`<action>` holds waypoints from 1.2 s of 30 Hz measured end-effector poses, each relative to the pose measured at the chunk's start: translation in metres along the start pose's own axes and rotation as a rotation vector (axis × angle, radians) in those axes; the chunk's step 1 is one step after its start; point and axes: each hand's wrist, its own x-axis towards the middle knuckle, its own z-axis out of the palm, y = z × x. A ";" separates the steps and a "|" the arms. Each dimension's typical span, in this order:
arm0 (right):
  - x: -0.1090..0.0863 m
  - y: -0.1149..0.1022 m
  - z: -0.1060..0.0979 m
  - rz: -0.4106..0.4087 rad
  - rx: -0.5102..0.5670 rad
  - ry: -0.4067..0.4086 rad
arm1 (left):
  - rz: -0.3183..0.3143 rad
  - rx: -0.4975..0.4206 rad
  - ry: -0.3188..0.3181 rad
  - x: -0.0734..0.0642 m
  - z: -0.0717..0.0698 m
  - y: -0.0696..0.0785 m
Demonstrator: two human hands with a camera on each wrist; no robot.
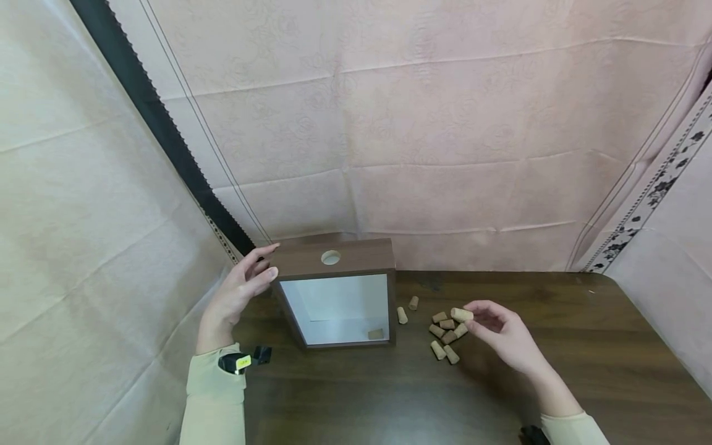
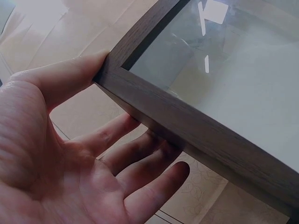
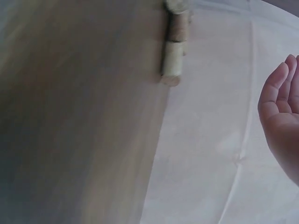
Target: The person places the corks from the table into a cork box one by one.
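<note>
A brown wooden box (image 1: 334, 262) with a clear front window and a round hole in its top stands upright on the table. One cork (image 1: 375, 334) shows inside, low at the right. My left hand (image 1: 236, 296) grips the box's upper left edge; in the left wrist view the thumb is at the frame's corner and the fingers touch the side. My right hand (image 1: 503, 334) pinches a pale cork (image 1: 461, 314) between thumb and fingers, just above a small pile of corks (image 1: 448, 337). The held cork cannot be made out in the right wrist view, where only part of the hand (image 3: 282, 112) shows.
Two loose corks, a pale one (image 1: 402, 315) and a browner one (image 1: 413, 303), lie between box and pile. The dark wooden table (image 1: 356, 395) ends at a pale cloth (image 1: 445, 154) hanging behind it. More cloth hangs at both sides.
</note>
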 end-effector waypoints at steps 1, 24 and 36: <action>0.001 -0.003 0.001 -0.006 0.008 0.008 | 0.001 -0.001 0.001 0.000 0.000 0.000; 0.045 -0.089 0.062 -0.180 0.535 0.094 | 0.016 -0.006 -0.005 0.000 0.000 -0.002; 0.079 -0.148 0.096 -0.247 0.605 0.088 | 0.012 -0.013 -0.006 0.000 0.000 -0.004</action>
